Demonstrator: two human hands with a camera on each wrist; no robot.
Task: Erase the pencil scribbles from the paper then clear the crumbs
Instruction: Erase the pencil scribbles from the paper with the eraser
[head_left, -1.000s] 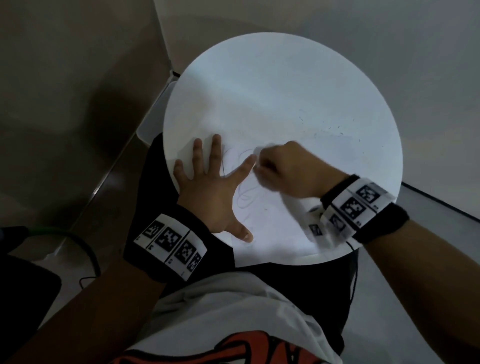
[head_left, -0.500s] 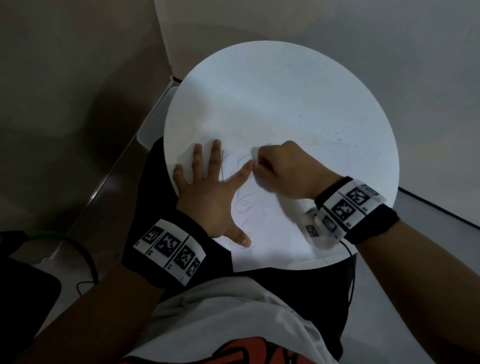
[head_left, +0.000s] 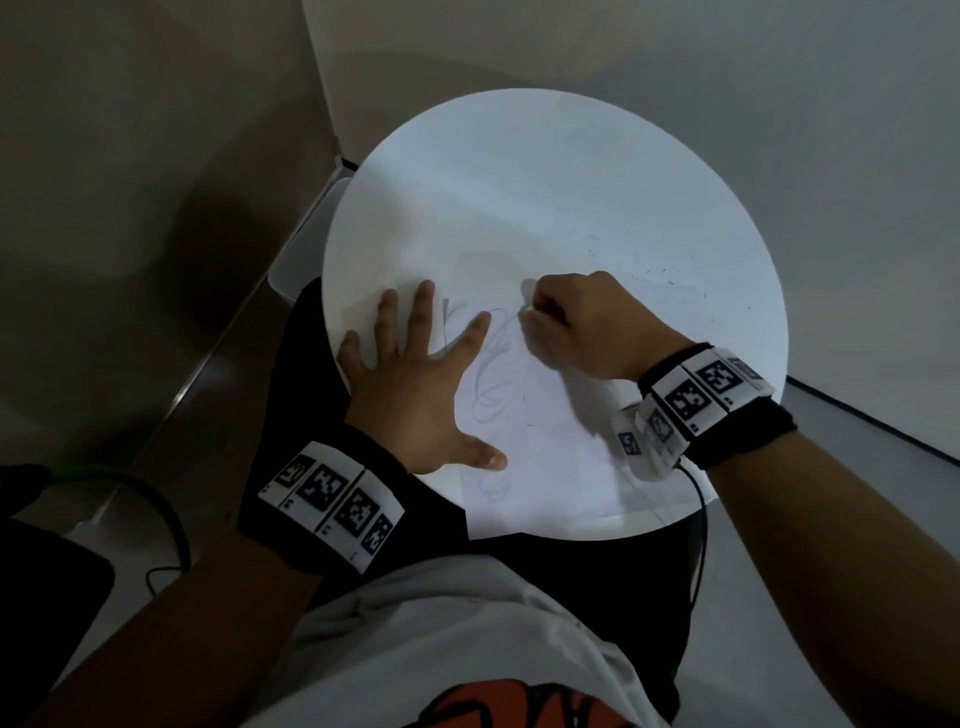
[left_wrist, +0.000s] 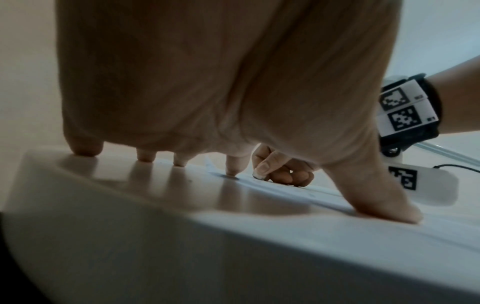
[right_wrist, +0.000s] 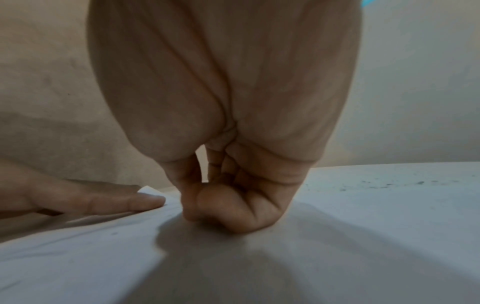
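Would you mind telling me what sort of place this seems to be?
Probably a plain indoor room, home or office: a small round white table by bare walls, and a cable on the floor.

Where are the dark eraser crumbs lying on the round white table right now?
In the head view, the dark eraser crumbs lie scattered on the round white table, on its right side, just beyond the right hand.

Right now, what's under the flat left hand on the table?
The left hand presses its spread fingers on the white paper lying on the round table. Pencil scribbles show beside its index finger; any marks beneath the palm are covered.
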